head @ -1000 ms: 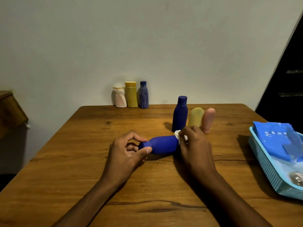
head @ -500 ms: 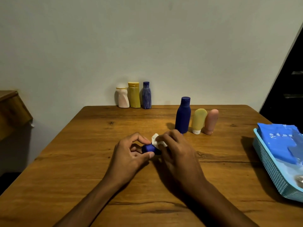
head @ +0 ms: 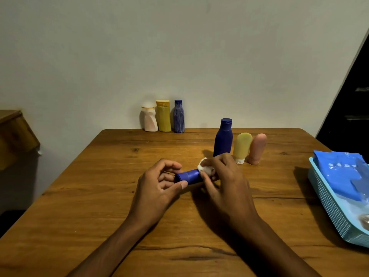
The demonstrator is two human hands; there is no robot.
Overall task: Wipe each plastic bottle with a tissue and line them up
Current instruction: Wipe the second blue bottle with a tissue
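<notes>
We see a blue bottle lying on its side just above the wooden counter, held between both hands. The left hand forms a grip around the cap end, thumb below and fingers curled over the top. The right hand makes the other grip: it pinches a crumpled white tissue against the bottle's body, covering most of the bottle past the cap, so we cannot tell how much of the body lies under the palm.

Just beyond the right grip, touching its outline in the head view, stands a taller dark blue bottle, upright. To the right of that one a yellow tube stands on its white cap, and a pink tube stands beside it, both close together and leaning slightly.

Well beyond the left grip, at the counter's far edge against the wall, three more stand in a row: a white bottle, a yellow bottle and a striped blue bottle, side by side and upright.

Far to the right of the right grip, a light blue basket sits at the counter's edge with a blue packet lying in it.
</notes>
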